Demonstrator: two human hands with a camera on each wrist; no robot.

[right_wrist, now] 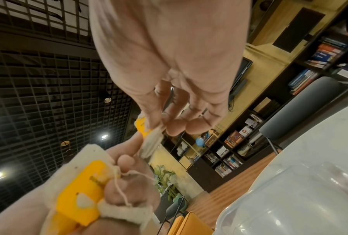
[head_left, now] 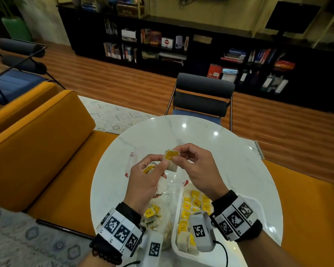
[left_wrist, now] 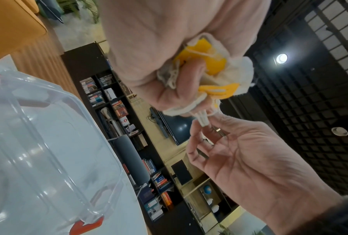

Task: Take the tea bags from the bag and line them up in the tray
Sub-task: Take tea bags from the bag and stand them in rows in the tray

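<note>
Head view: "TEA" (head_left: 196, 203) on yellow tag

The head view looks forward and down over the round table (head_left: 162, 135) from above. Each wrist view looks up close along its own palm toward the ceiling. All three share the hands meeting over the table.

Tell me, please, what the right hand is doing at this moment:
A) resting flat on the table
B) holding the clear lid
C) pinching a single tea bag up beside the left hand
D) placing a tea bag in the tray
C: the right hand pinches one tea bag in the air above the table, right next to the left hand, which grips a bunch of tea bags.
</note>
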